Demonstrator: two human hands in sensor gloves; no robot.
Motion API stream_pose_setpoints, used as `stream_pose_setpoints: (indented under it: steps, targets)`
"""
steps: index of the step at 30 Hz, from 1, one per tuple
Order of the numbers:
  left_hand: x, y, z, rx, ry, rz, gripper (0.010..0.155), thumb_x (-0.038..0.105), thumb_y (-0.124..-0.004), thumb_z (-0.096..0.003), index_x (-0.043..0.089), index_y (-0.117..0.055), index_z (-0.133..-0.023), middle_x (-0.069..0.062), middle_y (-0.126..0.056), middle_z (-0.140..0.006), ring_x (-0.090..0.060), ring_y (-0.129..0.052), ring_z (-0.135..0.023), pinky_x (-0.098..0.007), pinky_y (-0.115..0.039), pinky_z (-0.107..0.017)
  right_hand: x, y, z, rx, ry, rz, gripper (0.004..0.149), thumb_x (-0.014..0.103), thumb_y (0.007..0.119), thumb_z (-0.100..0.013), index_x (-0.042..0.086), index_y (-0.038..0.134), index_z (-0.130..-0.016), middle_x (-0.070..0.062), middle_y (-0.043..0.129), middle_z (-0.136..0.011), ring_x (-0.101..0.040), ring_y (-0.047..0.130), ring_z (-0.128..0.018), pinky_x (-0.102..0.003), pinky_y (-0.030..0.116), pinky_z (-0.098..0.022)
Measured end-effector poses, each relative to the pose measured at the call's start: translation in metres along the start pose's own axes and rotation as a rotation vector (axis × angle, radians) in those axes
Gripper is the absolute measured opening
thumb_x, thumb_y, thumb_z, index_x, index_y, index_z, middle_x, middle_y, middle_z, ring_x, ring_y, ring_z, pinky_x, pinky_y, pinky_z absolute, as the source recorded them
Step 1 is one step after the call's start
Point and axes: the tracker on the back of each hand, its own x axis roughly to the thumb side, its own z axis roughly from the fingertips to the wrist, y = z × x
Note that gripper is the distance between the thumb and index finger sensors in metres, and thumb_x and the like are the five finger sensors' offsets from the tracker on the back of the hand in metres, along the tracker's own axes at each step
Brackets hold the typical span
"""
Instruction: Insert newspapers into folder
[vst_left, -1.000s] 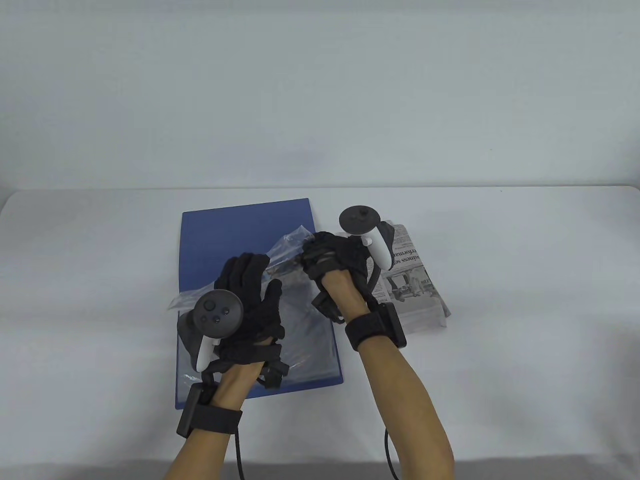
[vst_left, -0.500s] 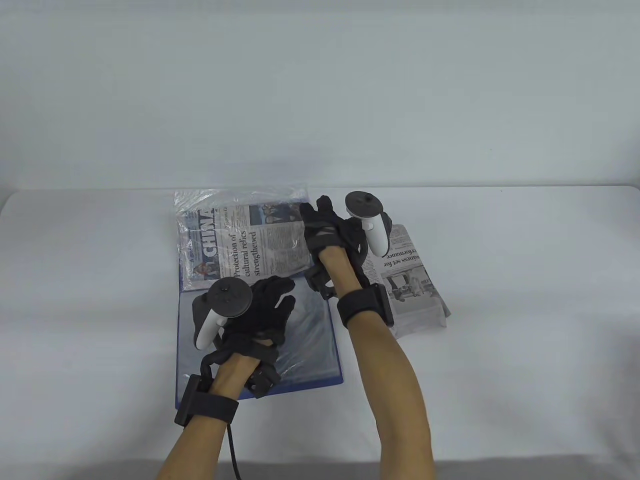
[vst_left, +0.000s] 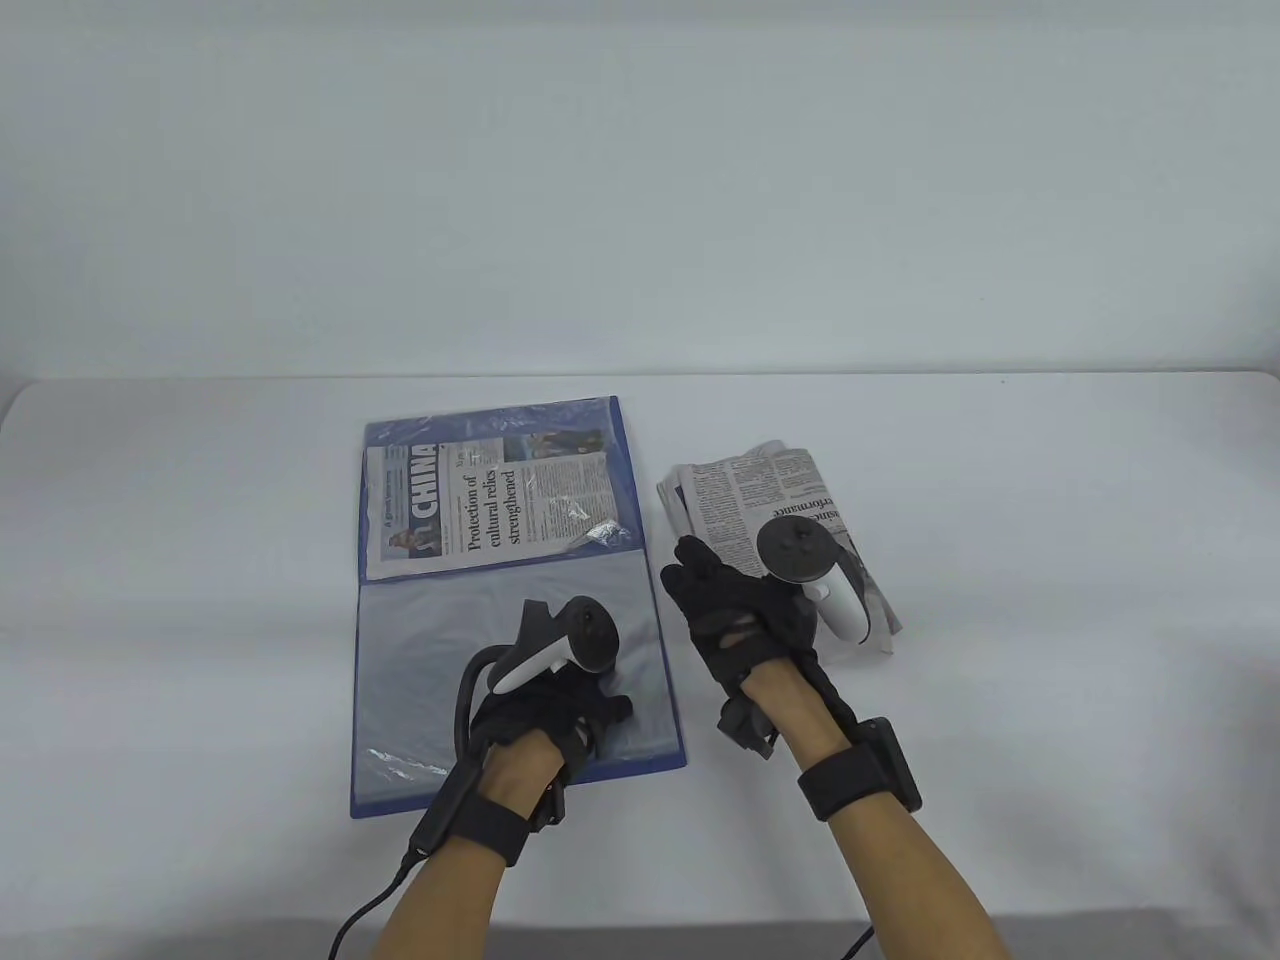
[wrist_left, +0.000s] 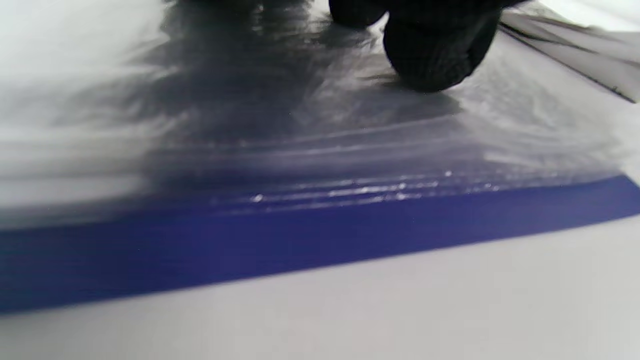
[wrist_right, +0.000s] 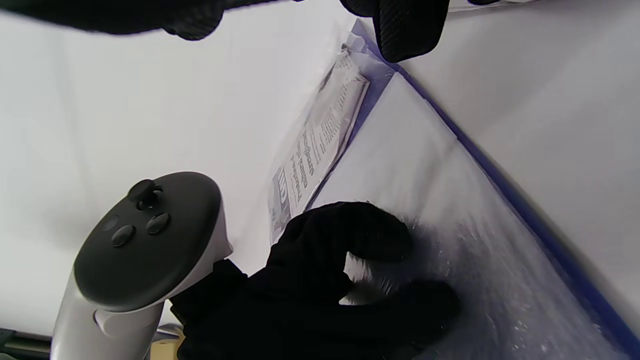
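The blue folder (vst_left: 362, 800) lies open on the table. A clear sleeve holding a newspaper (vst_left: 500, 495) lies flat on its far half. My left hand (vst_left: 600, 715) rests on the near clear sleeve (vst_left: 430, 650) by the folder's near right corner. In the right wrist view, the left hand (wrist_right: 380, 270) curls its thumb and forefinger on the crinkled plastic. In the left wrist view, a fingertip (wrist_left: 430, 55) touches the sleeve. My right hand (vst_left: 700, 570) is empty with fingers extended, over the table between the folder and the stack of folded newspapers (vst_left: 740, 490).
The white table (vst_left: 1050, 600) extends to a white back wall. The left glove's cable (vst_left: 365, 910) trails off the near edge. The folder's blue edge also shows in the left wrist view (wrist_left: 300, 240) and in the right wrist view (wrist_right: 550, 240).
The sleeve with the newspaper was turned over to the far half and now lies flat. My right hand let go and drew back right. My left hand moved to the near right corner.
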Motion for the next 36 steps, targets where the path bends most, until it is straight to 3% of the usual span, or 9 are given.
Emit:
stream_pose_setpoints:
  steps: [3, 7, 11, 15, 20, 22, 28, 33, 36]
  targets:
    - [-0.001, 0.000, 0.002, 0.065, 0.018, 0.024, 0.042, 0.047, -0.069, -0.0612, 0.035, -0.056, -0.099, -0.003, -0.020, -0.119, -0.038, -0.018, -0.111, -0.047, -0.039, -0.082, -0.007, 0.002, -0.001, 0.014, 0.026, -0.014, 0.074, 0.044, 0.060, -0.062, 0.001, 0.021, -0.109, -0.030, 0.028, -0.104, -0.051, 0.053, -0.091, -0.069, 0.041, -0.063]
    - [-0.003, 0.007, 0.009, 0.118, 0.011, 0.037, 0.040, 0.045, -0.071, -0.0613, 0.033, -0.062, -0.098, -0.003, -0.033, -0.121, -0.038, -0.030, -0.115, -0.050, -0.047, -0.084, -0.011, 0.007, -0.003, 0.030, 0.045, 0.005, 0.073, 0.043, 0.060, -0.062, 0.000, 0.023, -0.109, -0.031, 0.028, -0.104, -0.051, 0.054, -0.091, -0.069, 0.041, -0.063]
    - [-0.017, 0.019, 0.021, 0.153, -0.052, 0.303, 0.040, 0.044, -0.071, -0.0620, 0.032, -0.062, -0.099, -0.004, -0.040, -0.122, -0.040, -0.032, -0.116, -0.057, -0.045, -0.086, -0.011, 0.014, -0.005, 0.060, 0.110, 0.103, 0.063, 0.039, 0.065, -0.062, -0.001, 0.046, -0.106, -0.030, 0.037, -0.104, -0.050, 0.060, -0.089, -0.068, 0.045, -0.062]
    - [-0.030, 0.020, 0.024, 0.144, -0.077, 0.378, 0.040, 0.044, -0.071, -0.0621, 0.033, -0.062, -0.100, -0.005, -0.040, -0.122, -0.040, -0.031, -0.117, -0.060, -0.041, -0.087, -0.012, 0.023, -0.010, 0.051, 0.199, 0.247, 0.054, 0.041, 0.072, -0.061, 0.000, 0.068, -0.096, -0.028, 0.035, -0.105, -0.049, 0.058, -0.091, -0.069, 0.040, -0.063]
    - [-0.036, 0.026, 0.028, 0.160, -0.105, 0.441, 0.040, 0.044, -0.071, -0.0622, 0.034, -0.063, -0.100, -0.004, -0.041, -0.123, -0.040, -0.031, -0.118, -0.061, -0.040, -0.087, -0.014, 0.036, -0.016, 0.089, 0.175, 0.187, 0.054, 0.044, 0.073, -0.060, 0.002, 0.070, -0.095, -0.027, 0.028, -0.106, -0.051, 0.050, -0.094, -0.074, 0.026, -0.061]
    - [-0.036, 0.027, 0.028, 0.162, -0.111, 0.456, 0.040, 0.044, -0.071, -0.0621, 0.034, -0.063, -0.100, -0.004, -0.042, -0.123, -0.040, -0.031, -0.118, -0.061, -0.039, -0.087, -0.013, 0.043, -0.021, 0.171, 0.129, 0.109, 0.044, 0.032, 0.075, -0.060, 0.006, 0.072, -0.095, -0.024, 0.022, -0.109, -0.053, 0.037, -0.097, -0.079, 0.010, -0.052]
    - [-0.041, 0.029, 0.030, 0.168, -0.103, 0.478, 0.040, 0.044, -0.071, -0.0621, 0.032, -0.064, -0.100, -0.002, -0.049, -0.121, -0.039, -0.041, -0.117, -0.061, -0.043, -0.087, -0.012, 0.038, -0.018, 0.094, 0.148, 0.189, 0.038, 0.033, 0.078, -0.059, 0.007, 0.078, -0.087, -0.023, 0.040, -0.107, -0.052, 0.035, -0.098, -0.079, 0.012, -0.053]
    - [-0.042, 0.033, 0.034, 0.210, -0.095, 0.483, 0.040, 0.043, -0.071, -0.0620, 0.032, -0.065, -0.100, -0.001, -0.052, -0.121, -0.038, -0.043, -0.117, -0.060, -0.044, -0.087, -0.016, 0.037, -0.016, 0.120, 0.170, 0.062, 0.037, 0.031, 0.074, -0.059, 0.007, 0.076, -0.087, -0.024, 0.041, -0.106, -0.053, 0.034, -0.097, -0.079, 0.011, -0.053]
    - [-0.044, 0.033, 0.034, 0.209, -0.086, 0.491, 0.040, 0.042, -0.070, -0.0620, 0.030, -0.063, -0.100, -0.001, -0.053, -0.120, -0.037, -0.045, -0.117, -0.060, -0.045, -0.087, -0.016, 0.033, -0.013, 0.095, 0.219, 0.142, 0.036, 0.029, 0.075, -0.059, 0.004, 0.077, -0.086, -0.026, 0.043, -0.105, -0.053, 0.035, -0.096, -0.079, 0.012, -0.053]
